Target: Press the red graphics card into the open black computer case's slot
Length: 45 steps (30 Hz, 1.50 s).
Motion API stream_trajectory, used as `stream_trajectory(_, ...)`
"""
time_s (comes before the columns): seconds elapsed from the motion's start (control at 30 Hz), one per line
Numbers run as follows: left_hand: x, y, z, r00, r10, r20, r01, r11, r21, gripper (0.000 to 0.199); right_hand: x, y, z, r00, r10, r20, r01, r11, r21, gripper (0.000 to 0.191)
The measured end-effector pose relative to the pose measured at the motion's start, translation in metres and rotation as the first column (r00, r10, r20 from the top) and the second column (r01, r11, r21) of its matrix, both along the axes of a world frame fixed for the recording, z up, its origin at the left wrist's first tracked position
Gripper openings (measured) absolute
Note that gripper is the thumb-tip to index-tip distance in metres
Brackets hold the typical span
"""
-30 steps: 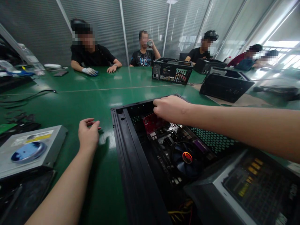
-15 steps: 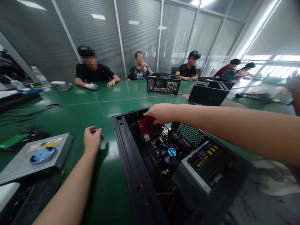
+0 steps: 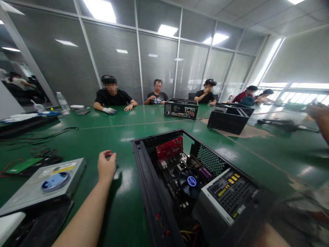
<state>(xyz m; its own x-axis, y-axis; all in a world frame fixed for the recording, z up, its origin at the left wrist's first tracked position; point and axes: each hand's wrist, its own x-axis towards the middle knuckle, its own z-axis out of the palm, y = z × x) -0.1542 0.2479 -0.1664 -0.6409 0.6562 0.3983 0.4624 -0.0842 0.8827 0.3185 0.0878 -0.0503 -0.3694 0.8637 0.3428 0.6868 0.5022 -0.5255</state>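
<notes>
A black computer case (image 3: 164,192) lies on its side before me, its open face up. Inside are a red expansion card (image 3: 169,149), a motherboard with a round black fan (image 3: 191,181) lit blue at its hub, and a grey power supply (image 3: 226,195). My left hand (image 3: 106,166) hovers by the table left of the case, fingers loosely bent, thumb apart, holding nothing. At the bottom right, by the near end of the case, a blurred patch of my right hand or forearm (image 3: 272,236) shows; its fingers are hidden.
At left lie a silver optical drive (image 3: 28,192) with a shiny disc-like piece (image 3: 55,181) on top, a green circuit board (image 3: 24,166) and cables. Two more black cases (image 3: 181,109) stand farther back. Several people sit around the green table (image 3: 102,132).
My right hand has left the red card and swung down to the bottom right, out of the case. The left hand keeps its pose. The view has tipped upward.
</notes>
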Motion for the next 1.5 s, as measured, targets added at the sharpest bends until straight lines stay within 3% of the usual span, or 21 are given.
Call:
stream_trajectory(0.13,0.0,-0.003,0.001,1.0,0.006,0.002,-0.006,0.999,0.036,0.038,-0.003,-0.021,-0.029,0.995,0.053,0.082,-0.054,0.998,0.008,0.021)
stream_trajectory(0.2,0.0,-0.004,0.002,1.0,0.022,0.021,-0.024,0.998,0.06,0.036,-0.015,-0.006,-0.037,0.983,0.076,0.166,-0.075,0.997,-0.008,0.033)
stream_trajectory(0.27,0.0,-0.005,0.002,0.998,0.042,0.05,-0.045,0.996,0.079,0.033,-0.04,0.036,-0.04,0.953,0.082,0.291,-0.077,0.997,-0.03,0.05)
stream_trajectory(0.33,-0.002,-0.005,0.001,0.995,0.067,0.076,-0.073,0.993,0.089,0.03,-0.081,0.098,-0.036,0.912,0.063,0.406,-0.055,0.998,-0.031,0.063)
stream_trajectory(0.4,-0.003,-0.006,0.001,0.993,0.096,0.075,-0.103,0.991,0.09,0.027,-0.131,0.167,-0.03,0.884,0.006,0.468,-0.004,1.0,-0.004,0.07)
stream_trajectory(0.5,-0.004,-0.01,0.002,0.992,0.12,0.026,-0.122,0.989,0.082,0.026,-0.209,0.253,-0.025,0.869,0.046,0.492,-0.011,0.997,-0.073,0.071)
stream_trajectory(0.6,-0.002,-0.014,0.005,0.992,0.128,-0.012,-0.127,0.989,0.076,0.026,-0.271,0.304,-0.029,0.871,0.07,0.486,-0.027,0.995,-0.094,0.086)
stream_trajectory(0.7,0.002,-0.016,0.006,0.992,0.121,-0.023,-0.12,0.99,0.068,0.025,-0.309,0.324,-0.038,0.877,0.069,0.475,-0.034,0.996,-0.081,0.089)
stream_trajectory(0.87,0.006,-0.017,0.006,0.995,0.087,-0.042,-0.084,0.995,0.056,0.025,-0.317,0.32,-0.049,0.895,0.089,0.437,-0.094,0.995,-0.009,0.084)
stream_trajectory(0.97,0.006,-0.016,0.006,0.995,0.086,-0.044,-0.084,0.995,0.046,0.024,-0.295,0.3,-0.053,0.902,0.11,0.417,-0.134,0.991,0.029,0.085)
stream_trajectory(1.07,0.005,-0.016,0.006,0.997,0.064,-0.047,-0.063,0.998,0.022,0.021,-0.258,0.263,-0.055,0.924,0.171,0.341,-0.199,0.979,0.049,0.082)
stream_trajectory(1.17,0.006,-0.016,0.006,0.994,0.063,-0.085,-0.06,0.997,0.038,0.024,-0.21,0.214,-0.054,0.95,0.309,0.053,-0.308,0.951,-0.027,0.067)
stream_trajectory(1.23,0.007,-0.016,0.007,0.988,0.075,-0.137,-0.065,0.995,0.073,0.029,-0.177,0.178,-0.054,0.923,0.339,-0.182,-0.361,0.927,-0.103,0.052)
stream_trajectory(1.37,0.011,-0.016,0.009,0.978,0.018,-0.206,-0.007,0.998,0.054,0.03,-0.124,0.121,-0.061,0.854,0.215,-0.474,-0.359,0.903,-0.237,0.037)
stream_trajectory(1.5,0.014,-0.016,0.012,0.971,-0.039,-0.237,0.042,0.999,0.006,0.03,-0.094,0.113,-0.075,0.851,0.048,-0.523,-0.213,0.942,-0.261,0.034)
